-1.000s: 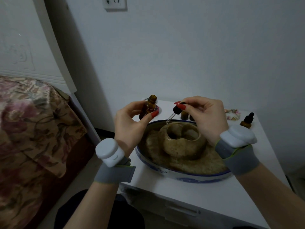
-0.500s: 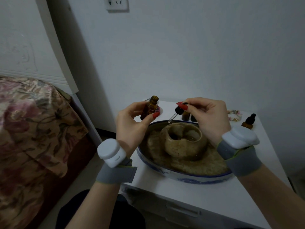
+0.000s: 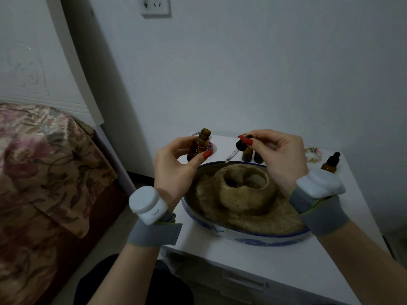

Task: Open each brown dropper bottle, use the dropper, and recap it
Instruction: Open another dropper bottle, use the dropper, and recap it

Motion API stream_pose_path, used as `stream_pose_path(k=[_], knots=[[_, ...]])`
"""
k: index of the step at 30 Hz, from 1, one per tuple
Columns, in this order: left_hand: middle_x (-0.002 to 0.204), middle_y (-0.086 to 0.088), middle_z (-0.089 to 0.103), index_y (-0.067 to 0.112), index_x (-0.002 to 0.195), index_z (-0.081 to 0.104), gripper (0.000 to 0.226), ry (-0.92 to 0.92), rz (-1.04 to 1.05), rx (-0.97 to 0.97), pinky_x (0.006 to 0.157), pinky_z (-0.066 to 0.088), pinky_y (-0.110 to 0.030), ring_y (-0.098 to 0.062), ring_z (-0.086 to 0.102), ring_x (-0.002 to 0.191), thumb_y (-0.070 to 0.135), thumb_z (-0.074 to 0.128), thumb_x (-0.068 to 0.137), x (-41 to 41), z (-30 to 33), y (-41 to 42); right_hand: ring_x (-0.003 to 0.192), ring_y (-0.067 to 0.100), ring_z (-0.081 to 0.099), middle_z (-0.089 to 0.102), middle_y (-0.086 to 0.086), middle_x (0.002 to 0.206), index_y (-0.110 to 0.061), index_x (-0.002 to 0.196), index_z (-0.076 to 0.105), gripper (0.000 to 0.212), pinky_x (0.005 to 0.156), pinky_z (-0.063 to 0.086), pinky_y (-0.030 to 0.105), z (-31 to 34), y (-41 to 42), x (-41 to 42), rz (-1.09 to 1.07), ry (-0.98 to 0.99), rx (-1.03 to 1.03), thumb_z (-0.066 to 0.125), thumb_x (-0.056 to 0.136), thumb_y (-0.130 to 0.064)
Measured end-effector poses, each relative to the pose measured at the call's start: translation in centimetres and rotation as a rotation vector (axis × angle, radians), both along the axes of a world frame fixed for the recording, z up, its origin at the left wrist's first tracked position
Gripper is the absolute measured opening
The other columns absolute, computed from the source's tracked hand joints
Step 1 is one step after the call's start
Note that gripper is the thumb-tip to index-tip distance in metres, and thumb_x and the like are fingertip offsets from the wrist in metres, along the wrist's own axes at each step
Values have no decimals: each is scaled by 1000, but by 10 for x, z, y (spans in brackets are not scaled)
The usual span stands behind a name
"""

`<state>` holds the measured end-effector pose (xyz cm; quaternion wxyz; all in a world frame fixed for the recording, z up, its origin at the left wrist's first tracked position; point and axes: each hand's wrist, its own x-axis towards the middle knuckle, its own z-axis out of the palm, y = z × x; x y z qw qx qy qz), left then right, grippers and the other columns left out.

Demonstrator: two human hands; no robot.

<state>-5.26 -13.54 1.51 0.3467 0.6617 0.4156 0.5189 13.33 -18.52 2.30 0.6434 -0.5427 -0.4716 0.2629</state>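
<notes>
Little changed: left hand [image 3: 174, 170] still grips open bottle [image 3: 198, 144], right hand [image 3: 277, 159] still pinches dropper [image 3: 236, 150]

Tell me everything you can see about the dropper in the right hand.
The dropper has a black rubber bulb and cap collar atop a thin clear glass pipette. The right hand pinches the bulb between thumb and fingers. It hangs tilted, tip pointing down and left, out of the open brown bottle held in the left hand. Its tip hovers over the far rim of the blue-and-white bowl; whether it holds liquid is unclear.
</notes>
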Motion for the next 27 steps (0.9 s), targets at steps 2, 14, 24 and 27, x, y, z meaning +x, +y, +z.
stream_pose_path(k=[2,14,24,27], knots=[[92,15,70,29,99,68,30,-1,-5,-3,77,45,-4,0,67,87,21,80,72,0,0,-1,78,32,68,74,13,90,-2,101,73,16,61,51,24,0,0,0,3,1,3,67,86,-5],[97,6,72,25,103,69,31,8,-10,-12,83,46,-6,-7,67,92,21,80,74,0,0,0,77,46,63,73,17,88,0,100,72,16,57,50,23,0,1,2,3,26,27,67,86,-4],[96,8,72,24,103,69,31,10,-11,-12,84,47,-8,-5,67,91,20,80,74,1,-1,0,75,51,60,72,20,84,0,97,73,13,57,51,25,-3,2,4,2,10,43,67,85,-1],[96,9,72,26,102,69,30,10,-20,-11,82,47,-8,-4,67,91,21,80,74,0,-1,0,74,51,59,71,21,82,0,95,74,12,57,50,25,-4,3,5,2,-7,42,68,85,-1]])
